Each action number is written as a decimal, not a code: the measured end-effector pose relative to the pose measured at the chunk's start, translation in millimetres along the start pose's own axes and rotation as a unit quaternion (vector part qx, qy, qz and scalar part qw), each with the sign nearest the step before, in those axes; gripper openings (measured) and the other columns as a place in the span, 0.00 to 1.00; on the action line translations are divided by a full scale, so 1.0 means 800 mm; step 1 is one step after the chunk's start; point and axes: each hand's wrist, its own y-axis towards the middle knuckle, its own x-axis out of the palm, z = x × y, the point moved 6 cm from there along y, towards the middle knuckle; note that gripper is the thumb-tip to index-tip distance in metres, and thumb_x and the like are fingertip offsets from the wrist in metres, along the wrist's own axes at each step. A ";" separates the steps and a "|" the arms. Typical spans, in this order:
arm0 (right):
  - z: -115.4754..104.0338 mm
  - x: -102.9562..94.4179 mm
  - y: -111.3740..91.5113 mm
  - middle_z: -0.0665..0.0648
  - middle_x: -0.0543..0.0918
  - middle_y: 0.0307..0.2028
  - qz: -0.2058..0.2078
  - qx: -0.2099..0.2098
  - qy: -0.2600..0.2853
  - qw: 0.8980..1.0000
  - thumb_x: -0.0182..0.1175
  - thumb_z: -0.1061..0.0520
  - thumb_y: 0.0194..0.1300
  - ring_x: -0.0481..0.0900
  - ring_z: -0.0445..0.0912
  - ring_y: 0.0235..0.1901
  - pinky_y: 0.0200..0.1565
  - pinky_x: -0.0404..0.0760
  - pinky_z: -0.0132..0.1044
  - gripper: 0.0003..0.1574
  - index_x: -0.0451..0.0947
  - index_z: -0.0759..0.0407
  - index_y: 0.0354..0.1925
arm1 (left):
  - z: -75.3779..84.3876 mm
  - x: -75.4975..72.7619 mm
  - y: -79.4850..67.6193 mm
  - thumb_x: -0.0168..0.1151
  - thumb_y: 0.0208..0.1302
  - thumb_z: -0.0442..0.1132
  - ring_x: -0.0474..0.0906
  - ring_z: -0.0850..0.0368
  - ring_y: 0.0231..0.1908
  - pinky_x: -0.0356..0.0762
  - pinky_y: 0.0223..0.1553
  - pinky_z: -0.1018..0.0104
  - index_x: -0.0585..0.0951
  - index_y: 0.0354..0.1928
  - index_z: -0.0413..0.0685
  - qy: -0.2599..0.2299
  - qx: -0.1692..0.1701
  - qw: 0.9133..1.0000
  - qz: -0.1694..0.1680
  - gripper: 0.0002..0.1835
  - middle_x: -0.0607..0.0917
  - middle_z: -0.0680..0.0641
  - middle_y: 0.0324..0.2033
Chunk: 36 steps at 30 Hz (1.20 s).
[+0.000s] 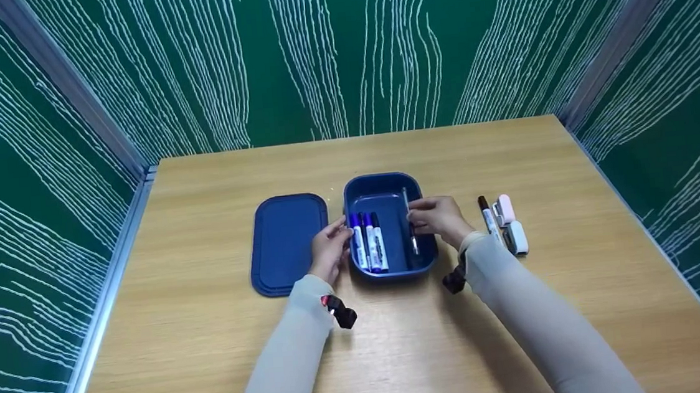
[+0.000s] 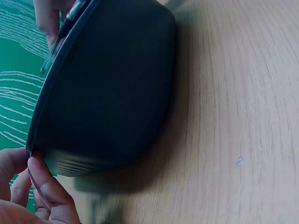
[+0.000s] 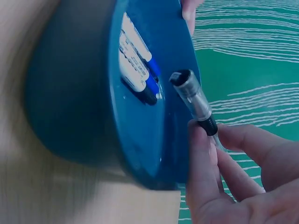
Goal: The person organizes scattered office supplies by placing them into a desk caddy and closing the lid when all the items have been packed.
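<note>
A dark blue box [image 1: 386, 184] stands uncovered on the table, its long side running away from me. At its left rim is my left hand [image 1: 330, 248]; the left wrist view shows thumb and finger pinching the rim. Several white markers [image 1: 381, 250] with blue and black caps lie side by side in the left part of the box. My right hand [image 1: 442, 217] pinches a slim pen [image 3: 196, 100] with a clear, silvery and black body, over the right side of the box. In the head view, the fingers cover the pen's middle.
Left of the box lies its flat blue lid [image 1: 289, 245]. On the right, a black-capped white marker [image 1: 488, 217] lies beside a small pink object [image 1: 504, 209] and a small white one [image 1: 517, 238]. Green patterned panels [image 1: 363, 52] border the wooden table [image 1: 387, 356].
</note>
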 end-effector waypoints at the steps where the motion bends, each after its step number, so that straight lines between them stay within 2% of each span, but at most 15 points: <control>1: 0.001 0.003 0.000 0.54 0.84 0.34 -0.001 0.002 -0.001 1.000 0.59 0.67 0.65 0.82 0.40 0.30 0.44 0.86 0.38 0.24 0.74 0.73 0.59 | 0.000 0.000 0.000 0.61 0.65 0.32 0.77 0.61 0.36 0.77 0.26 0.77 0.77 0.64 0.46 0.000 -0.001 1.000 0.000 0.24 0.79 0.38 0.58; 5: 0.004 0.016 0.002 0.54 0.84 0.34 -0.010 0.002 0.008 1.000 0.59 0.67 0.65 0.82 0.40 0.30 0.47 0.86 0.41 0.24 0.73 0.75 0.59 | 0.000 0.000 0.000 0.61 0.64 0.32 0.77 0.61 0.36 0.79 0.28 0.76 0.76 0.64 0.45 0.001 0.003 1.000 0.002 0.25 0.79 0.38 0.59; 13: 0.013 0.035 0.007 0.51 0.83 0.29 -0.008 -0.012 0.035 0.999 0.59 0.72 0.64 0.80 0.38 0.27 0.33 0.86 0.31 0.24 0.72 0.79 0.58 | -0.001 0.000 -0.001 0.61 0.63 0.32 0.77 0.64 0.39 0.79 0.29 0.76 0.78 0.63 0.45 0.005 0.004 1.000 0.010 0.24 0.80 0.39 0.58; 21: 0.020 0.052 0.013 0.57 0.83 0.34 0.020 -0.041 -0.028 0.999 0.61 0.71 0.64 0.79 0.38 0.29 0.34 0.84 0.29 0.20 0.76 0.77 0.54 | -0.001 -0.001 0.002 0.62 0.63 0.31 0.77 0.64 0.38 0.78 0.27 0.77 0.78 0.63 0.44 -0.002 0.004 1.000 0.012 0.24 0.81 0.41 0.55; 28: 0.031 0.059 0.020 0.57 0.83 0.36 0.049 -0.064 -0.130 0.988 0.63 0.67 0.63 0.78 0.42 0.34 0.34 0.80 0.27 0.16 0.82 0.69 0.50 | -0.002 -0.001 0.002 0.62 0.63 0.32 0.77 0.64 0.35 0.78 0.25 0.77 0.78 0.63 0.46 -0.001 0.003 1.000 0.006 0.24 0.81 0.40 0.56; 32: 0.040 0.063 0.022 0.59 0.84 0.36 0.043 -0.062 -0.138 0.988 0.63 0.67 0.62 0.79 0.42 0.32 0.35 0.84 0.31 0.17 0.82 0.69 0.51 | -0.003 -0.002 0.002 0.63 0.63 0.32 0.77 0.65 0.34 0.78 0.24 0.77 0.78 0.62 0.46 -0.002 0.005 1.000 0.010 0.24 0.82 0.41 0.54; 36: 0.044 0.067 0.025 0.61 0.85 0.35 0.046 -0.072 -0.120 0.989 0.63 0.70 0.61 0.80 0.40 0.29 0.34 0.86 0.34 0.17 0.82 0.72 0.49 | -0.001 -0.003 0.003 0.62 0.63 0.31 0.77 0.65 0.34 0.76 0.23 0.78 0.78 0.62 0.45 -0.004 0.010 1.000 0.008 0.24 0.81 0.39 0.55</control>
